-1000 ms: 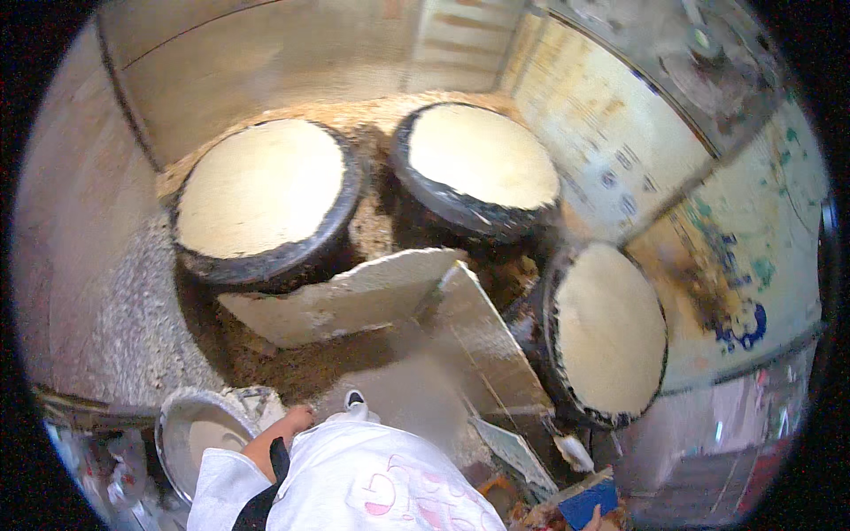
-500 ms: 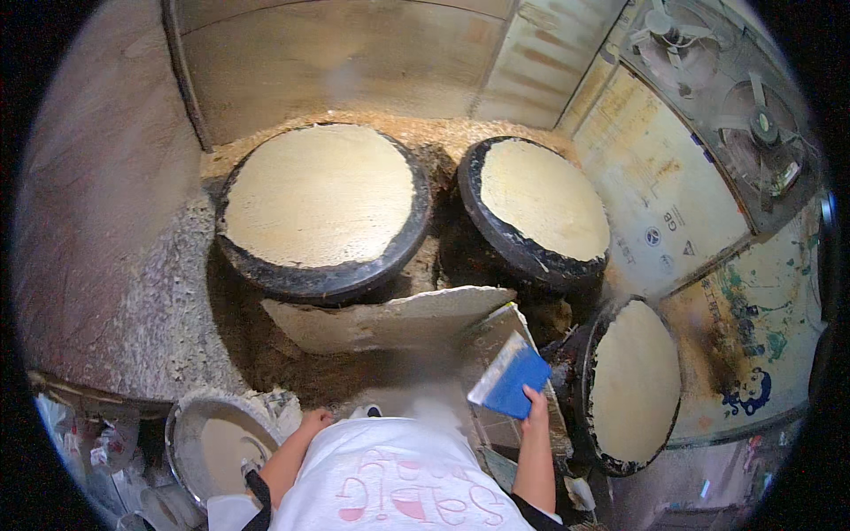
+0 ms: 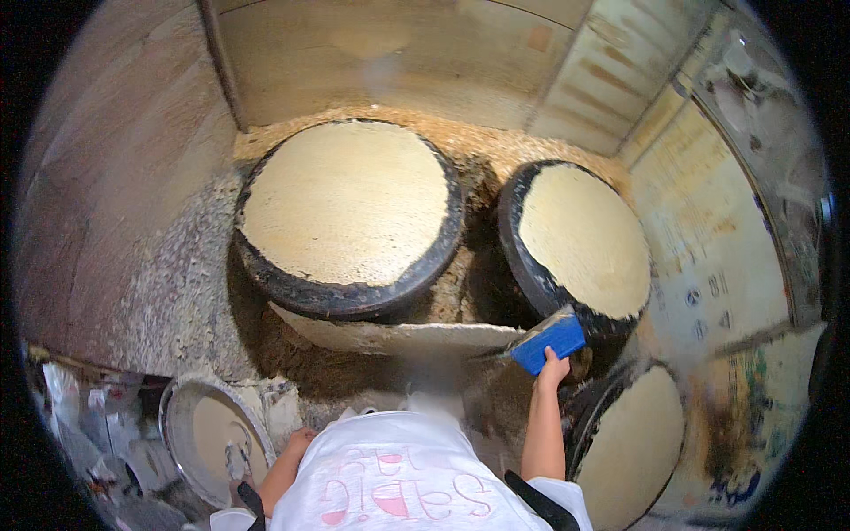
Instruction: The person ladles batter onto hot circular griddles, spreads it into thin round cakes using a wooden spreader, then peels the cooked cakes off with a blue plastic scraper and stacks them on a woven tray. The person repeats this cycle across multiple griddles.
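Observation:
My right hand [image 3: 554, 366] grips a flat blue scraper [image 3: 551, 345] with a pale, batter-smeared edge. The scraper's far corner overlaps the near rim of the right-hand round griddle [image 3: 584, 241]; I cannot tell if they touch. A pale layer of batter covers that griddle inside its black rim. To its left, a larger griddle [image 3: 347, 205] carries a similar pale layer. My left hand [image 3: 301, 439] hangs beside my white shirt, fingers curled, with nothing visible in it. Near it stands a round basin [image 3: 177, 425] of pale batter, with a batter-coated utensil [image 3: 237, 458] in it.
A third batter-covered griddle [image 3: 633, 447] stands at the lower right. An upright pale board [image 3: 398, 338] crosses in front of the large griddle. Stained panels [image 3: 704, 239] line the right side, with a blurred fan [image 3: 753, 80] above. Plastic bags [image 3: 75, 403] are at the far left.
My right hand has carried the blue scraper forward and slightly right, up to the right griddle's near rim. The whole view has shifted, and my left hand stays low by my side.

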